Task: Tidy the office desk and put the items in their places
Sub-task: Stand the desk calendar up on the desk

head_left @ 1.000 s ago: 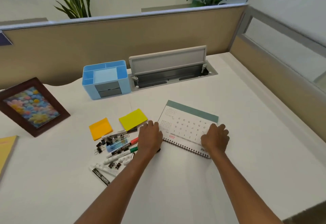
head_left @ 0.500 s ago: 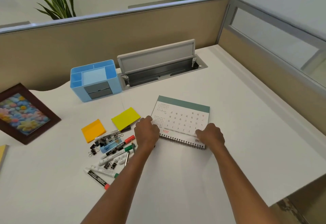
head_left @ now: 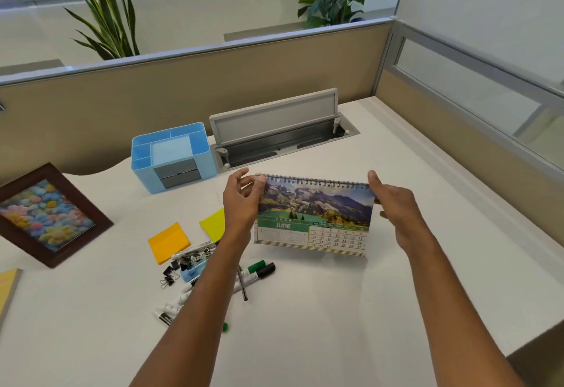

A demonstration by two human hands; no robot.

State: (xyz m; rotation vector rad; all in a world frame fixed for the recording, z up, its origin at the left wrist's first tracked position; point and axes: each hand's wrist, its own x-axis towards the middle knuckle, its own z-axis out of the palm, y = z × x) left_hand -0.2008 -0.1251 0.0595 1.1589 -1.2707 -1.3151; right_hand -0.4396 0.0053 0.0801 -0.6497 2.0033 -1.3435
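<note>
Noted calendar [head_left: 314, 219] upright over the middle of the surface [head_left: 335, 319], spiral binding at the top, June page with mountain photo toward the camera. Found between the two hands, one at each top corner.

Left hand [head_left: 241, 203]: pinching the top left corner at the spiral end between thumb and fingers [head_left: 260, 178], other fingers loosely curled clear of the page.

Right hand [head_left: 396, 206]: grasping the top right corner, thumb raised beside the spiral end, fingers behind the right edge and mostly hidden.

Cannot tell whether the lower edge touches the surface; shadow directly beneath.

Against 0.5 s ago: then flat on the surface, date grid up, spiral toward the person, both hands laid over the near corners. Now raised and turned, spiral uppermost, photo side showing, hands moved to the spiral ends.

Also logged: green and black markers [head_left: 261, 267] on the surface just below the calendar's lower left corner; yellow sticky pad [head_left: 215, 223], orange sticky pad [head_left: 169, 241] and binder clips [head_left: 171, 272] left of the left forearm; blue organiser [head_left: 172, 157] behind, apart from the calendar.
</note>
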